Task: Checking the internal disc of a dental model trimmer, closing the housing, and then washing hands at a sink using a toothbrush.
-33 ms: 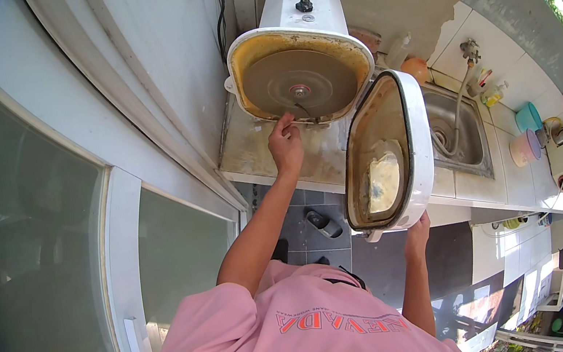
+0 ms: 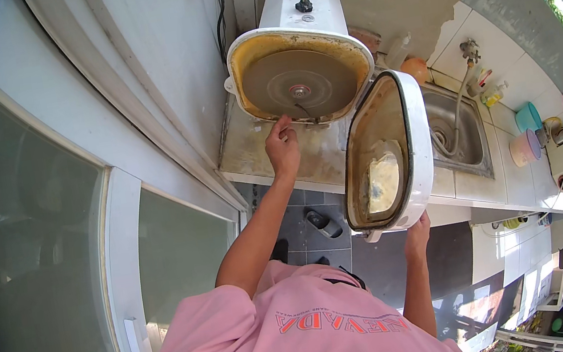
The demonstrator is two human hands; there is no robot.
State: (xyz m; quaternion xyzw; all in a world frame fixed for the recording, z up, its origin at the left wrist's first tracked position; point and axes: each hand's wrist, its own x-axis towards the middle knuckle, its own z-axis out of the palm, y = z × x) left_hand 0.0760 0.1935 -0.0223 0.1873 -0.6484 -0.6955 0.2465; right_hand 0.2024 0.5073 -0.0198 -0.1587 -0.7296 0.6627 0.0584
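The white machine point(image 2: 280, 15) stands on the pale table point(image 2: 311, 153), its front open on a round grey disc point(image 2: 328, 74) with a small hub in the middle. A black knob point(image 2: 304, 6) sits on top of the machine's casing, and a short dark strip point(image 2: 302, 109) shows against the lower part of the disc. The left hand point(image 2: 283, 152) is just below the machine's lower rim, its fingers bent and the tips drawn close together; whether it pinches anything small, I cannot tell. To the right of the machine and lower is the white cover point(image 2: 420, 147), swung open, its brownish inside showing a pale crusted patch point(image 2: 385, 180). The right hand point(image 2: 417, 234), down and right of the machine, touches the cover's lower end with fingers curled; they are partly hidden, so how firmly they grip cannot be told. Farther right of the machine are a metal sink point(image 2: 471, 162), a teal cup point(image 2: 528, 116) and a pale pink tub point(image 2: 525, 147). Below the machine, a dark shoe point(image 2: 324, 224) lies on the floor tiles point(image 2: 304, 202).
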